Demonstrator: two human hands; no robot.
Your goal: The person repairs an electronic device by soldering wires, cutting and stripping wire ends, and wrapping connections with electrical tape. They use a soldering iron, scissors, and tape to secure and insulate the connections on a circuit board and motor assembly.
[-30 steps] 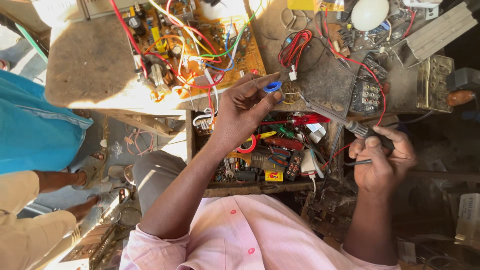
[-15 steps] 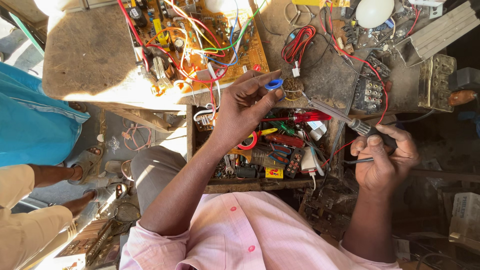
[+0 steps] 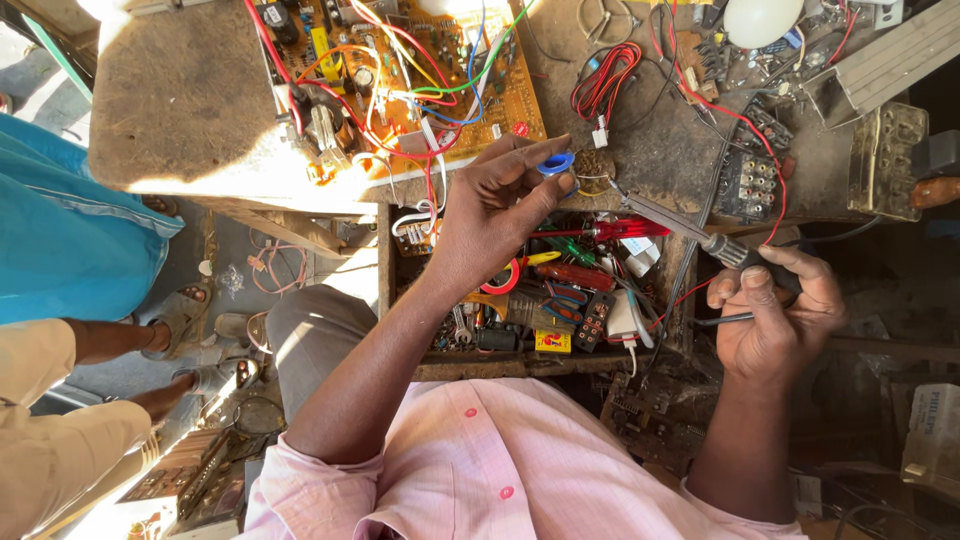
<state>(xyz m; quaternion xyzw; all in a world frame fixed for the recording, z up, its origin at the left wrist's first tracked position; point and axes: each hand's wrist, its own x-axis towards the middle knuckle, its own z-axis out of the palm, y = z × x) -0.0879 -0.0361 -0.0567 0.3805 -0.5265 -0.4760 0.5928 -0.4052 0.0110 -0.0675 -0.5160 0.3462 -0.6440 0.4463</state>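
Head view: the left hand [image 3: 495, 215] pinches a small blue solder spool [image 3: 556, 163] above the worn wooden table [image 3: 180, 100]; the right hand [image 3: 775, 320] is closed round a black-handled soldering iron [image 3: 700, 238], tip beside the spool. Soldering seems under way; steadiness matters.

A pale printed carton [image 3: 935, 435] sits at the right edge

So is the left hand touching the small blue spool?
Touching: the head view shows the left hand pinching the small blue spool between fingertips.
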